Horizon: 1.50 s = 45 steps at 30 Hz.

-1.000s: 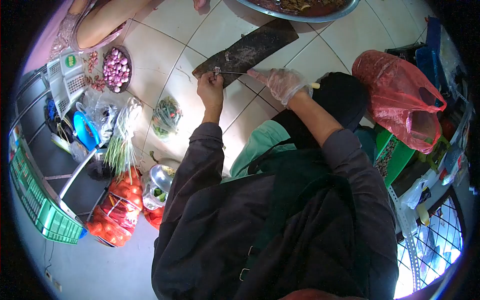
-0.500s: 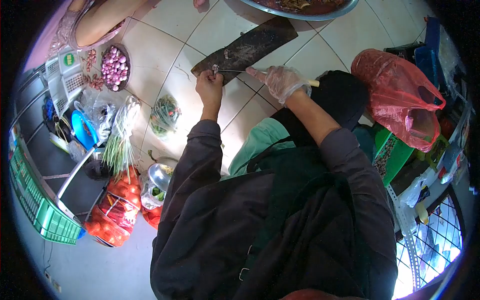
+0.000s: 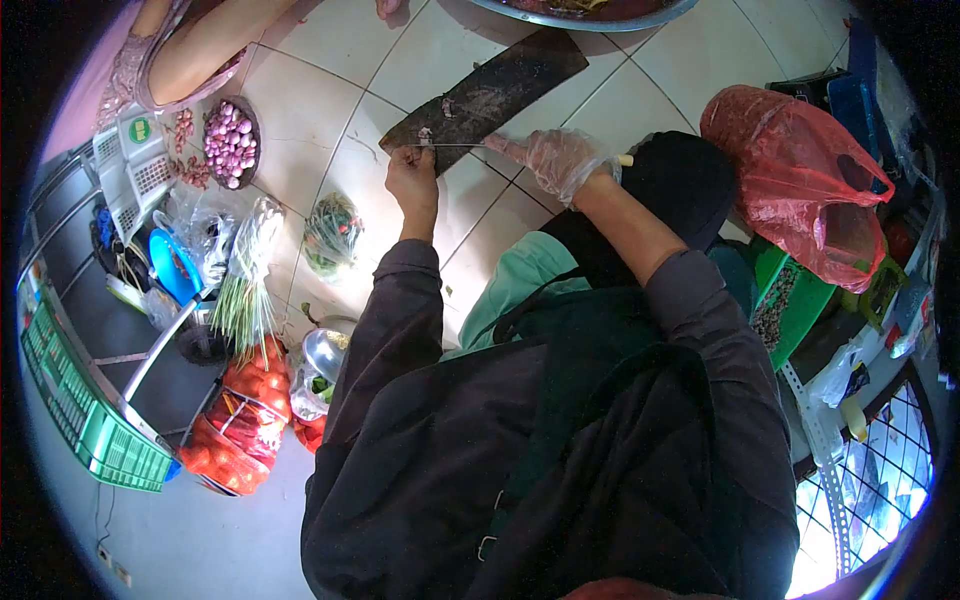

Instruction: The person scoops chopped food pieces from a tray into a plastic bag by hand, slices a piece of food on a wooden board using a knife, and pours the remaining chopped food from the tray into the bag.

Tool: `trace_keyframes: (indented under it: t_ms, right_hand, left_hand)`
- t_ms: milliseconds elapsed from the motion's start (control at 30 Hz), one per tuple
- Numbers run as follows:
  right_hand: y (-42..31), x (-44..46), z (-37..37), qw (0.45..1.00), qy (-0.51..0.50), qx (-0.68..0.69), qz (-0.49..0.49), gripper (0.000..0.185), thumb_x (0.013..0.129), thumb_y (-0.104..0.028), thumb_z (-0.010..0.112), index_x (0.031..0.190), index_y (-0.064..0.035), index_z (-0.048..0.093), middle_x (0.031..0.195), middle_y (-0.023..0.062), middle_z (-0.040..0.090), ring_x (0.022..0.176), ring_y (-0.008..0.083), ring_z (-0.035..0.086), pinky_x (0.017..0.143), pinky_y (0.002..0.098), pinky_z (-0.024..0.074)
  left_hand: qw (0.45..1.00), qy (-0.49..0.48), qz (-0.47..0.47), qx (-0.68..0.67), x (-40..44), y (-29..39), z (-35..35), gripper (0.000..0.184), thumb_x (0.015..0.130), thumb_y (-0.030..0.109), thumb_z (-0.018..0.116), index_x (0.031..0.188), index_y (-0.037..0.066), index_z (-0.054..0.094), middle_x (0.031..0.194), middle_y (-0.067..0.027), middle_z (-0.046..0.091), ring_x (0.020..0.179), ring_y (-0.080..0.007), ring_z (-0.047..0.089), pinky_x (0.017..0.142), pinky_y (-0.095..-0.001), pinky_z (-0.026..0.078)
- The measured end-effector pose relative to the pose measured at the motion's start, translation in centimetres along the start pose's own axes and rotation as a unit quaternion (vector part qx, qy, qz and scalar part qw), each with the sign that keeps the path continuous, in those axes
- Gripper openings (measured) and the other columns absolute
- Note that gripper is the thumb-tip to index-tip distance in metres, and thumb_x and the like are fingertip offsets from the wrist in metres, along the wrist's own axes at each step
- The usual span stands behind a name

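My right hand (image 3: 556, 165), in a clear plastic glove, is closed around a knife whose pale yellow handle (image 3: 625, 160) sticks out behind the fist. Its thin blade (image 3: 458, 146) points left, seen nearly edge-on, its tip reaching my left hand. Bare and pinching, my left hand (image 3: 411, 176) is at the near left end of a dark wooden board (image 3: 500, 90). A small pinkish piece (image 3: 425, 135) shows at its fingertips, too small to name. Scraps lie on the board.
A metal basin (image 3: 590, 18) of food stands beyond the board. Shallots fill a basket (image 3: 257, 150) at left, near another person's arm (image 3: 215, 50). A bagged bundle of greens (image 3: 333, 235) lies on the tiles. A red plastic bag (image 3: 790, 180) sits at right.
Both hands and the knife have shifted slightly left in view, as has the board. The camera view has moved a little. My grips look the same.
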State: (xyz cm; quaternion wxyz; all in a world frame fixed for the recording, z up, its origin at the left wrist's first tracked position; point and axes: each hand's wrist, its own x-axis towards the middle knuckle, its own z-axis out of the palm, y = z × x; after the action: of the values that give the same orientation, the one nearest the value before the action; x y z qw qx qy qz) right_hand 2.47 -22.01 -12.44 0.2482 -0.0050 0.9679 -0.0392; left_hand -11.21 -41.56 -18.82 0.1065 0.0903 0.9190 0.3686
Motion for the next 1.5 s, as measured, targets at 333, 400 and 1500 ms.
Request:
trace_keyframes:
  t_ms: [333,400,1500]
  right_hand:
    - [-1.2,1.2,-2.0,0.991,-0.123,0.057,0.009,0.075,0.093,-0.017,0.047,0.151,-0.0274,0.001,0.109,0.0170,0.061,0.096,0.0273,0.063,0.082,0.0388,0.0528]
    - [-1.6,1.0,0.0,0.997,-0.071,0.018,0.007,0.077,0.092,-0.017,0.049,0.151,-0.0272,0.000,0.105,0.0151,0.062,0.096,0.0264,0.064,0.079,0.0385,0.0533]
    - [0.1,0.8,0.8,1.000,-0.009,0.029,0.006,0.068,0.092,-0.014,0.042,0.150,-0.0315,0.010,0.083,0.0134,0.062,0.075,0.0248,0.066,0.064,0.0381,0.0554]
  left_hand:
    - [1.000,0.014,0.013,0.009,0.0,-0.1,0.3,0.018,0.075,0.014,0.072,0.081,-0.001,0.062,0.076,-0.0115,0.062,0.067,-0.0211,0.061,0.065,-0.0316,0.049]
    - [1.000,0.004,0.017,0.015,-0.5,0.3,0.1,0.019,0.076,0.014,0.071,0.082,-0.001,0.062,0.076,-0.0116,0.062,0.067,-0.0213,0.061,0.065,-0.0317,0.049]
    - [0.998,0.037,0.031,0.034,-0.9,-0.6,0.8,0.020,0.074,0.017,0.069,0.084,0.001,0.063,0.081,-0.0137,0.057,0.073,-0.0262,0.057,0.070,-0.0363,0.048]
